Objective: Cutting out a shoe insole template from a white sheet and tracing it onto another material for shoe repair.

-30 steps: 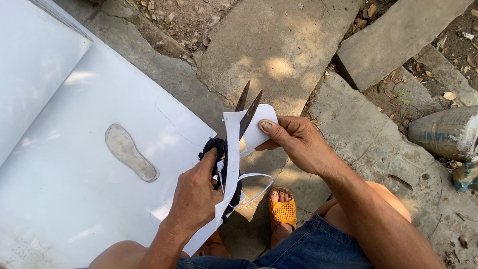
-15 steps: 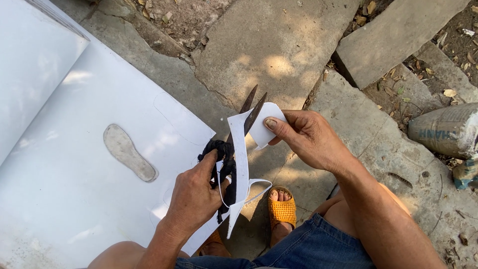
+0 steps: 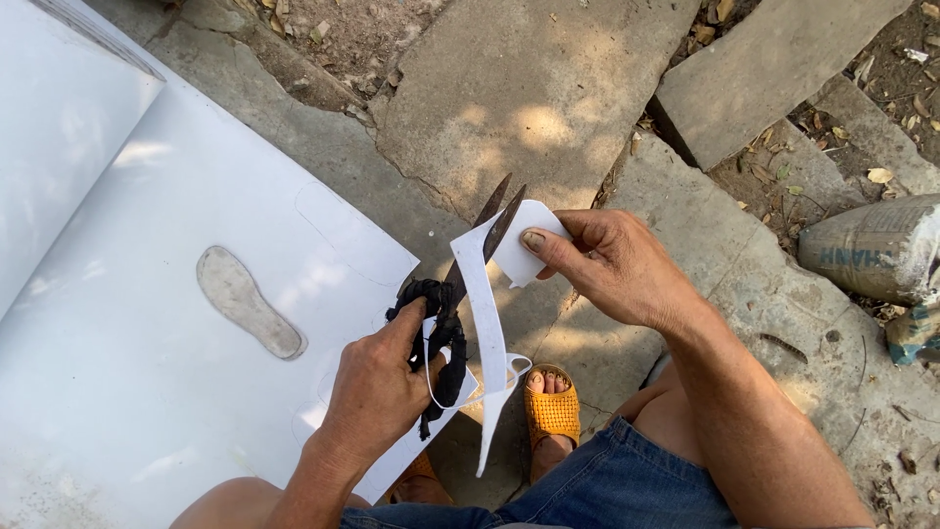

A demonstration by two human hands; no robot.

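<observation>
Gripping the cloth-wrapped handles, the left hand (image 3: 377, 387) works a pair of big scissors (image 3: 470, 260) near the middle of the frame, blades pointing up and parted around a white sheet piece (image 3: 524, 250). The right hand (image 3: 622, 269) pinches that piece just right of the blades, thumb on top, probably to keep it taut at the cut. A thin white offcut strip (image 3: 487, 333) dangles down from the blades and curls by the scissor handles, kind of in the way. Left side of the frame is a large white sheet (image 3: 127, 323) on the stone ground with a grey sole template (image 3: 250, 302) on it. Orange sandal (image 3: 551, 411) lower middle, a sack (image 3: 876, 250) at the right edge.
</observation>
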